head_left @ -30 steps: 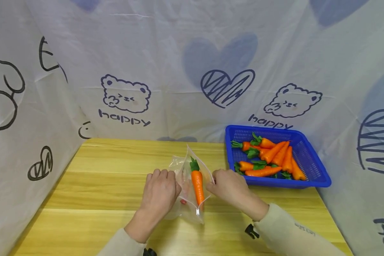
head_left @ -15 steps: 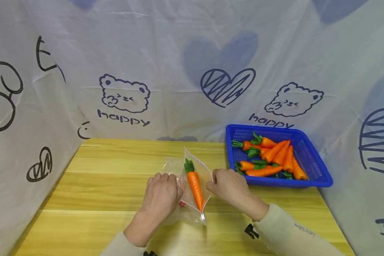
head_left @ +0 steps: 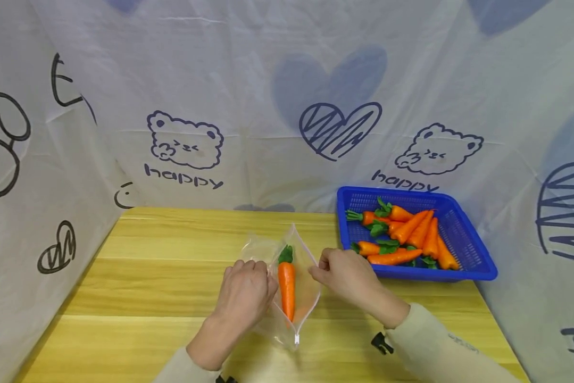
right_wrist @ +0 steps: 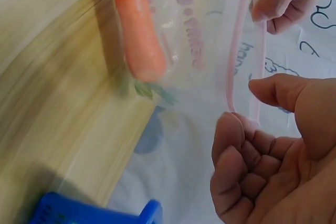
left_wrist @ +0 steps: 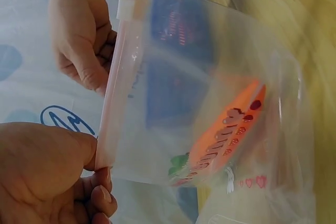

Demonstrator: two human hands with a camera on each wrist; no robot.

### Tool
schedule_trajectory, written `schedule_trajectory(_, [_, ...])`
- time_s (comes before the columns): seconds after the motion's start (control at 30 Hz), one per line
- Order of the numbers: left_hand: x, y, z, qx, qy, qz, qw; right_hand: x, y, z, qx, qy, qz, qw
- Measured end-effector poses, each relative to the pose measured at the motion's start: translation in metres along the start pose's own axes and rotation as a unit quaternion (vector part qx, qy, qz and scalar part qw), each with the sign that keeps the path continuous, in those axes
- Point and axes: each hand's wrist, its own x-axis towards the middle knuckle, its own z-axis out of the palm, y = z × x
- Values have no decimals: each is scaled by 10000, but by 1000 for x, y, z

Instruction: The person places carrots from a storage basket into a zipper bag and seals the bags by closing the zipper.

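A clear zip bag (head_left: 308, 284) with a pale pink slider seal stands with its mouth spread, printed in red on its side. Inside lies one orange carrot (head_left: 287, 287) with a green leafy top; it also shows through the plastic in the left wrist view. My left hand (head_left: 246, 290) pinches the bag's left rim between thumb and fingers. At the right rim is my right hand (head_left: 346, 274). In the right wrist view its thumb (right_wrist: 278, 90) stands apart from the loosely bent fingers (right_wrist: 231, 135), with a gap between them beside the seal.
A blue perforated basket (head_left: 475, 266) holding several carrots (head_left: 411, 234) stands at the back right, just beyond my right hand. The wooden table (head_left: 162, 287) meets a patterned cloth (head_left: 258, 133) behind and at the sides.
The bag's mouth has turned and shifted slightly, its slider moving nearer to me. The carrot now lies more upright in the view. My right thumb and fingers have parted at the rim.
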Motion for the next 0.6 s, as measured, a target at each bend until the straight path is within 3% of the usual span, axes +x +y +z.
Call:
schedule_trajectory(0.2, [2, 0, -2, -42, 51, 110, 9999, 6, 29, -22, -179, 203, -495, 9984])
schedule_trajectory(0.37, [4, -1, -4, -327, -155, -133, 9993, 24, 77, -45, -686, 384, -669, 9947])
schedule_trajectory(0.5, [5, -1, -5, -459, -347, -278, 9980, 38, 121, -53, -1096, 83, -741, 9912])
schedule_trajectory(0.6, [6, -1, -6, -598, -569, -463, 9955, 44, 147, -55, -1316, -364, -723, 9880])
